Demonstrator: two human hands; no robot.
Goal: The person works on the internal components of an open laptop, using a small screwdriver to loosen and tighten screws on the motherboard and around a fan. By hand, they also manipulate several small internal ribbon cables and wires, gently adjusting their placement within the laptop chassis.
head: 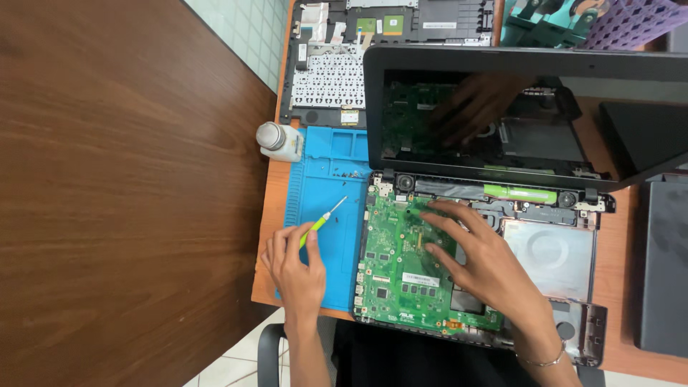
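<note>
Left hand (297,269): curled around the green handle of a small screwdriver (324,221), thumb and fingers pinching it; resting on the blue work mat (322,179).
Screwdriver: lying slanted, metal tip pointing up and to the right, toward the laptop's left edge; tip over the mat, not touching the board.
Right hand (480,258): fingers spread and laid flat on the green motherboard (401,272), fingertips (430,208) reaching toward the hinge side; holding nothing; thin bracelet on the wrist.
Motherboard: seated in the left half of the opened laptop base (573,215), just to the right of the mat.
Laptop base: keyboard deck removed; pale metal drive bay (555,254) to the right of the hand; green strip and two round speakers along the hinge edge.
Screen (523,107): raised and dark, mirroring the board and the right hand.
Work mat: blue, ribbed on its left side, with shallow compartments at the top; tiny dark screws (344,173) scattered near its upper right.
Bottle (279,141): small, white, lying on its side at the mat's upper left corner.
Keyboard deck (330,72): detached, underside up, beyond the mat.
Table (269,236): light wood under the mat; darker wooden surface (122,193) far to the left.
Dark device (663,265): closed, flat, at the right edge.
</note>
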